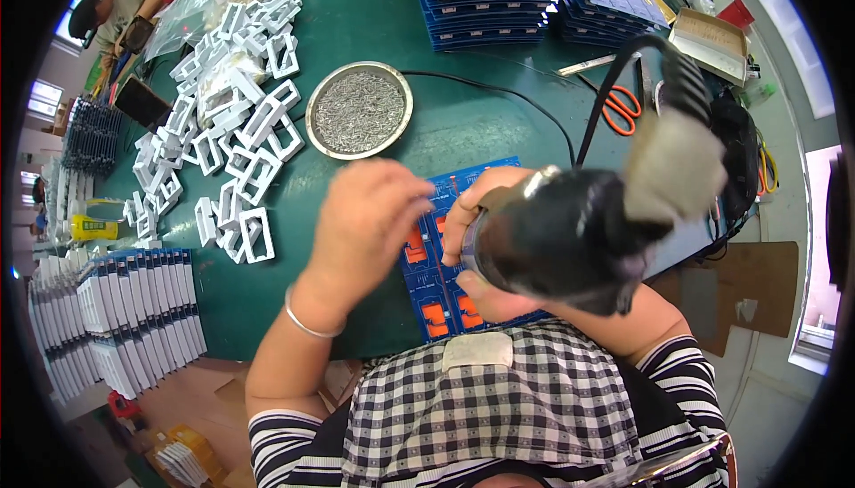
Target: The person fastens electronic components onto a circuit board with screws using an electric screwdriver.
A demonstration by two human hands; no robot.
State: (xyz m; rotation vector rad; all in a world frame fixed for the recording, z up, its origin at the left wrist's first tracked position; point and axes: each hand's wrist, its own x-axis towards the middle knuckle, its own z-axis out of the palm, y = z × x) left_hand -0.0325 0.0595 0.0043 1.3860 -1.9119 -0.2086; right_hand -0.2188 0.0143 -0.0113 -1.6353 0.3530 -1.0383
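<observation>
Head: R hand (492,301) w/ 1 driver (554,237)

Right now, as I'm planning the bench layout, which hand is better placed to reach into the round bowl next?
Likely the left hand: it is nearer the round bowl, while the right hand seems wrapped around the dark tool.

The circuit board (423,281) is showing a smooth finish; the power tool (561,234), glossy plastic. The metal bowl (408,109) is gleaming; the cloth apron (499,408) is looking matt.
</observation>
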